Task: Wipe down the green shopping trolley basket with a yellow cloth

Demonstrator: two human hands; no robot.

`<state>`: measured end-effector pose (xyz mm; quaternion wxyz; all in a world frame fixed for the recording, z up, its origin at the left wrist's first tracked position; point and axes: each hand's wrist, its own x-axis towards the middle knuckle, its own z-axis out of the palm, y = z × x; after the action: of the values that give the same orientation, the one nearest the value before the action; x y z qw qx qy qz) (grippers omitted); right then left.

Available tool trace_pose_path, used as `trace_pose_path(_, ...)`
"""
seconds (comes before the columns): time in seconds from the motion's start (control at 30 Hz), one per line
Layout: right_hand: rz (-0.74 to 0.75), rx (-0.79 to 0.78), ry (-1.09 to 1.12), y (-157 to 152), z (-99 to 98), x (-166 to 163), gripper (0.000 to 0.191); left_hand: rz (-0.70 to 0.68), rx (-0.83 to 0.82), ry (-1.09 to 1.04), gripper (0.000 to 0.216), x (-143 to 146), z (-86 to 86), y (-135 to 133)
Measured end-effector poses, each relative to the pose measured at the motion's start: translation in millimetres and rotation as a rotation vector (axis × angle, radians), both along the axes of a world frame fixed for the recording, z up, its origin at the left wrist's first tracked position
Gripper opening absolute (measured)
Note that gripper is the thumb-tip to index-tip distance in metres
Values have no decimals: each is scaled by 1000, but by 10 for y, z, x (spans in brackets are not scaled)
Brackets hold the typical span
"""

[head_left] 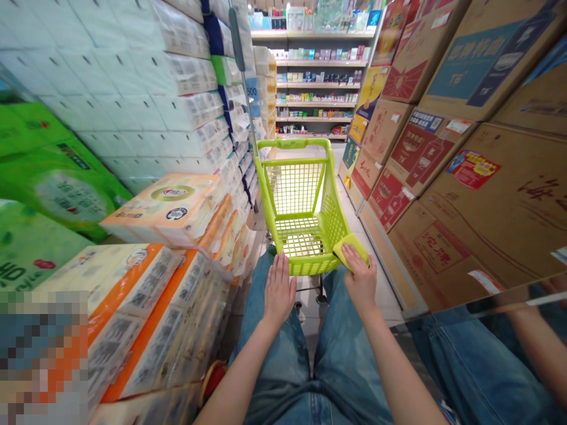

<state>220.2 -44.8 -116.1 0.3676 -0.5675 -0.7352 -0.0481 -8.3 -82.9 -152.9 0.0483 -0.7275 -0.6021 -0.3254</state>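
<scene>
Directly ahead, in a narrow shop aisle, stands a small lime-green plastic shopping cart [301,195] with mesh sides and an empty basket. It is seen from above by a person in blue denim jeans [283,366] who is low to the floor, knees up against the cart's near end.

The right hand [361,277] rests on the cart's near right corner. Its fingers are laid over a small folded yellow-green cloth [349,245], holding it pressed against the rim. The thumb's position under the cloth cannot be seen.

The left hand [279,289] holds nothing. It lies open and flat on the left knee, fingers straight and close together, with the fingertips just beside the cart's near edge.

On the left side of the aisle are stacked orange-and-white tissue packs [146,283], with bright green packs [53,183] behind them and a tall wall of white paper-roll packs [133,82] above.

On the right is a leaning wall of brown cardboard boxes [487,195] with red and blue printing. Well beyond the cart, white store shelves [314,82] carry rows of small goods.
</scene>
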Motion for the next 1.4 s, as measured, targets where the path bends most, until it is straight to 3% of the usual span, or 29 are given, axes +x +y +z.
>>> trace_pose_path(0.13, -93, -22, 29, 52, 25, -77, 63, -6, 13, -19, 66, 2, -7, 3)
trace_pose_path(0.33, 100, -92, 2, -170, 117, -1018, 65, -10, 9, -8, 66, -27, -19, 3)
trace_pose_path(0.43, 177, -97, -9, -242, 116, -1233, 62, -5, 12, 11, 68, -47, -31, 0)
trace_pose_path(0.53, 234, -80, -44, -244, 110, -1108, 62, -2, 10, 24, 68, -47, -31, -2)
trace_pose_path(0.63, 227, -63, -67, -181, 100, -738, 64, 4, 8, 22, 68, -27, -15, -5)
trace_pose_path(0.77, 37, -26, -27, -6, 64, -187, 64, 12, 12, 24, 68, 3, 4, -6)
trace_pose_path(0.83, -70, -13, 8, 64, 52, -62, 62, 15, 10, 20, 68, 13, 6, -5)
trace_pose_path(0.97, -99, -47, 17, 32, 73, -361, 61, 13, 11, 5, 69, 13, 2, -3)
trace_pose_path(1.1, 77, -104, -8, -135, 109, -1028, 64, -2, 9, -3, 69, -22, -17, -4)
trace_pose_path(1.2, 170, -127, -17, -220, 136, -1291, 62, -19, 11, 1, 70, -49, -33, -6)
trace_pose_path(1.3, 236, -130, -32, -242, 164, -1184, 62, -11, 7, 3, 70, -48, -30, -9)
trace_pose_path(1.4, 245, -115, -49, -196, 156, -790, 65, -3, 2, 4, 69, -22, -11, -10)
